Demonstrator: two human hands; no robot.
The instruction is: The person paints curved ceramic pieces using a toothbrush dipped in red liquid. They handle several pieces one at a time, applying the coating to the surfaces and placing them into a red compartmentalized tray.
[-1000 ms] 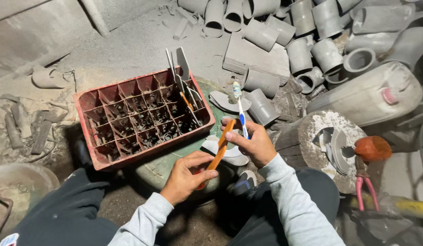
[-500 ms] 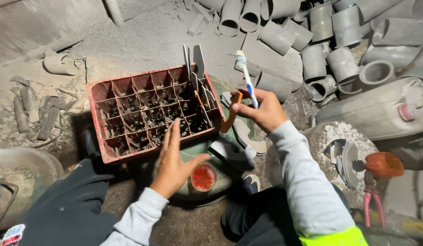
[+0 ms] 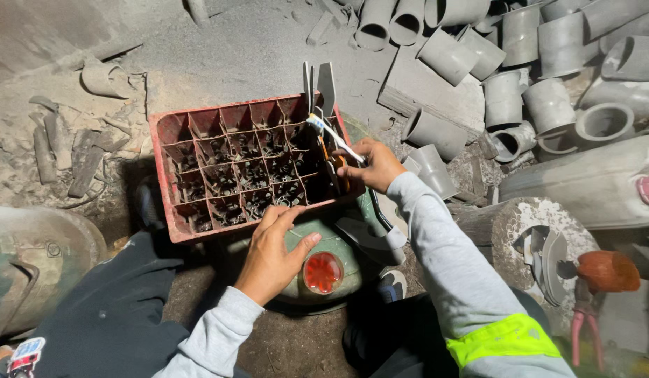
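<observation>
The person is sitting low on dusty ground, and a red plastic crate (image 3: 198, 150) with many small square pockets is resting in front of them, with its near side sitting on a green round metal tank (image 3: 338, 245) that has a red cap (image 3: 322, 272). The right hand (image 3: 375, 165) is reaching to the right side of the crate and is pinching a thin white brush with a bit of blue on it (image 3: 331, 137) between the thumb and fingers, and the brush is pointing up and to the left over the crate's right pockets. An orange-handled tool (image 3: 340, 171) is sitting just under that hand, but I cannot tell if the hand is gripping it too. The left hand (image 3: 274, 253) is lying flat with its fingers spread a little, and the fingertips are touching the near rim of the crate while the palm is hanging over the green tank. The left hand is holding nothing. Two flat grey metal blades (image 3: 319, 87) are standing up at the far right corner of the crate. The pockets are looking dark and full of dusty little bits. Many short grey plastic pipe pieces (image 3: 506, 98) are lying in a heap behind and to the right. A big grey plastic jug (image 3: 583, 189) is lying on its side near them, and pink-handled pliers (image 3: 584, 329) are lying on the ground at the far right
</observation>
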